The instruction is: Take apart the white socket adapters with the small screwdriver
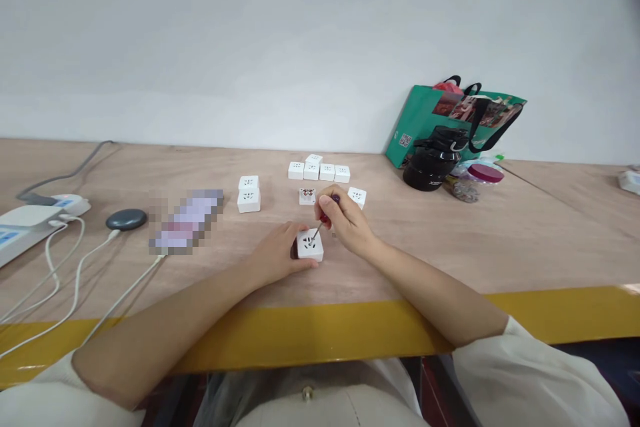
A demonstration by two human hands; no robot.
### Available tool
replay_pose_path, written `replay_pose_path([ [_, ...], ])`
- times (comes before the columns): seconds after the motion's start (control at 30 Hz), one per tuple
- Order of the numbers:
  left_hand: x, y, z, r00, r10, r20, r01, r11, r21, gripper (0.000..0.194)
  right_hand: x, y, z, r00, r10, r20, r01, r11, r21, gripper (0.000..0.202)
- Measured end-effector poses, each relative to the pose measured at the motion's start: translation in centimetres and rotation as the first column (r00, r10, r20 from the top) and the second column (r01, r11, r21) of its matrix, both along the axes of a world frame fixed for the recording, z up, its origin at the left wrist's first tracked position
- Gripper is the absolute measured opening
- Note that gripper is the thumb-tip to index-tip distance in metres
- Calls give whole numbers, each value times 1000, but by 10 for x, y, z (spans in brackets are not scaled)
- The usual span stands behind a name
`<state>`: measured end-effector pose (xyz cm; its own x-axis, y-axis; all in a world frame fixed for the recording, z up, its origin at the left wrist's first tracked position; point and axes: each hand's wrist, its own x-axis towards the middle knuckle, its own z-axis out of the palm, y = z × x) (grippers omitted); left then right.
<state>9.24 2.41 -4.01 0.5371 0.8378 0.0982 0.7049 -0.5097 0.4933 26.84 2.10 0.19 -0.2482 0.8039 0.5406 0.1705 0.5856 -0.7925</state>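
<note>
A white wall socket (314,253) lies face up on the wooden table in front of me. My left hand (281,252) grips it from the left, fingers at the far side and thumb along the near side. In my right hand (345,219) is a screwdriver (317,233) with a dark red handle, mostly hidden by the fingers. Its thin metal shaft slants down, and the tip meets the middle of the socket's face. Just beyond sits an open socket part (307,196) with reddish pieces inside. Another white socket (357,197) is partly behind my right hand.
Several white sockets (311,171) stand in a group farther back, and two stacked sockets (249,200) are at the left. A phone (187,221), round dark pad (127,219) and power strip (30,227) trail cables. Right: black flask (431,163), lidded jar (475,183), green bag (417,117).
</note>
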Motion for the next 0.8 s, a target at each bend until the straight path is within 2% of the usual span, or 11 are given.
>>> replay_pose_path([
  [0.13, 0, 0, 0, 1000, -24, 0, 24, 1000, 18, 63, 0, -8, 6, 983, -21, 181, 4, 996, 92, 20],
  [0.2, 0, 0, 0, 999, -38, 9, 37, 999, 24, 63, -1, -10, 8, 975, -57, 216, 31, 992, 122, 19],
  [0.3, 0, 0, 0, 997, -66, 27, 65, 996, 55, 63, -3, -9, 6, 980, -92, 177, 75, 992, 100, 19],
  [0.43, 0, 0, -4, 980, -195, 39, 189, 975, 119, 56, -7, -6, 0, 993, -112, -25, 112, 994, 7, 22],
  [0.5, 0, 0, -8, 971, -235, 32, 229, 963, 141, 51, -8, -5, -1, 992, -103, -77, 106, 994, 30, 17],
  [0.6, 0, 2, -14, 968, -246, 40, 237, 958, 164, 49, -7, -6, 2, 998, -57, -32, 60, 993, 104, 14],
  [0.73, -1, 5, -18, 966, -253, 56, 239, 954, 183, 49, -5, -8, 6, 999, 17, -31, -14, 996, 88, 25],
  [0.8, -1, 5, -18, 969, -243, 49, 231, 956, 180, 55, -5, -8, 7, 1000, -11, 3, 10, 989, 148, 20],
])
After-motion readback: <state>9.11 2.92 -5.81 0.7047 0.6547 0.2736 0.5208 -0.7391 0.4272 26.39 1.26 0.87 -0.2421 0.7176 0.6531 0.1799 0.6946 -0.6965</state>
